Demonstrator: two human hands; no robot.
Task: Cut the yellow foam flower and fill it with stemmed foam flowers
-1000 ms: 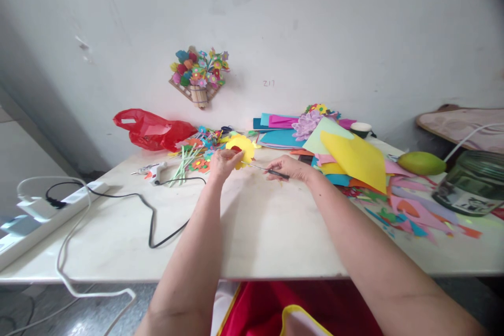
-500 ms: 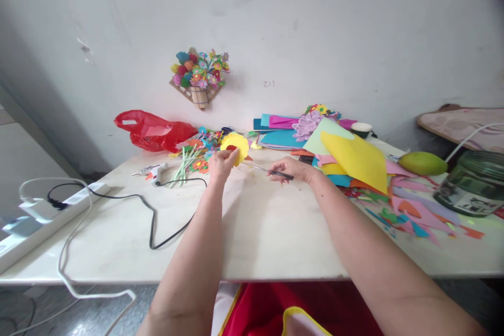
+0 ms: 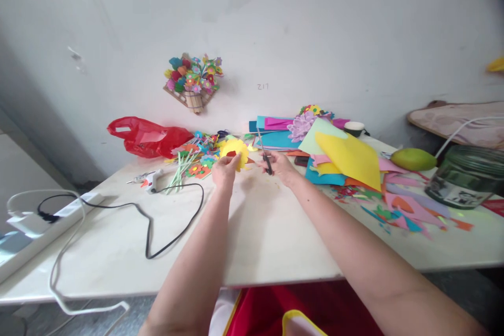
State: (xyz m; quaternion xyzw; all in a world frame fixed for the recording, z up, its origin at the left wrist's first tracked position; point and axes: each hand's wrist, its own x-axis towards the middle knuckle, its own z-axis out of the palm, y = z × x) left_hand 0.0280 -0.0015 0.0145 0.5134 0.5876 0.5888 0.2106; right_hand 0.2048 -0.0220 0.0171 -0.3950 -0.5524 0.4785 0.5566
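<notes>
My left hand (image 3: pixel 224 169) pinches the lower edge of a yellow craft flower (image 3: pixel 241 150) with a red centre, held up above the table. Just to its right, my right hand (image 3: pixel 277 163) is closed on a pair of scissors (image 3: pixel 268 163) with dark handles. The blades point up and away from me, apart from the flower. Behind the flower lie loose craft flowers (image 3: pixel 198 170) in orange and other colours, beside pale green stems (image 3: pixel 181 168).
A white glue gun (image 3: pixel 154 180) with a black cord and a red plastic bag (image 3: pixel 147 137) are on the left. On the right lie foam sheets (image 3: pixel 350 155), coloured scraps (image 3: pixel 409 207), a green mango (image 3: pixel 413 159) and a glass jar (image 3: pixel 464 176). A power strip (image 3: pixel 79 205) lies along the left edge.
The scissors have swung from pointing left at the flower to pointing upward, and my right hand has turned with them. The left hand still holds the flower. The view has shifted slightly.
</notes>
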